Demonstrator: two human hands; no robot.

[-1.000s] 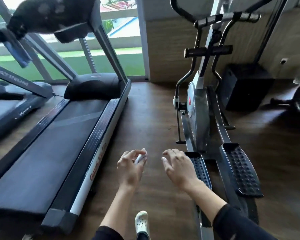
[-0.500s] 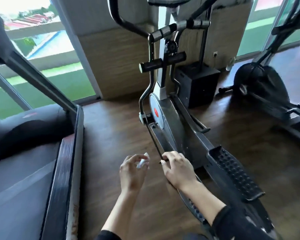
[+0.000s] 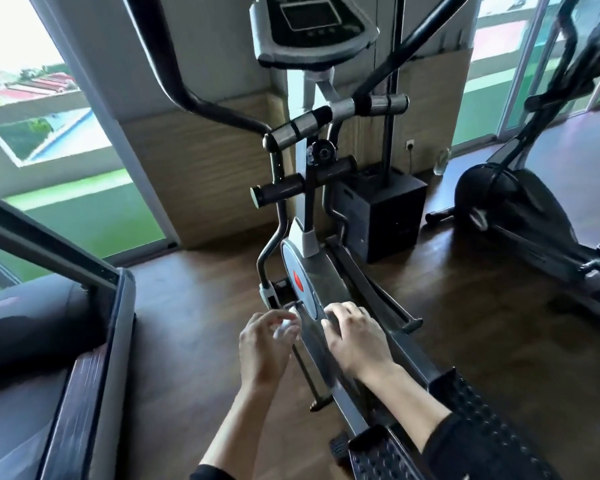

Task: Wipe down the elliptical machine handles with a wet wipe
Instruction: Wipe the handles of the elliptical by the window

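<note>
- Handles (image 3: 336,114) of the elliptical (image 3: 312,271) stand beyond both my hands, under its console (image 3: 312,26)
- My left hand (image 3: 262,344) pinches a small white wipe (image 3: 284,329), just left of the elliptical's body
- My right hand (image 3: 355,336) hovers over that body, fingers loosely curled, holding nothing

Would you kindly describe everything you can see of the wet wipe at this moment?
The wet wipe shows only as a small, white, crumpled wad, blurred by motion. It is pinched in the fingers of the left hand, held in the air low in front of the elliptical machine, beside its grey flywheel housing. It does not appear to touch the machine or the right hand, which hovers beside it. Its wetness cannot be judged.
</note>
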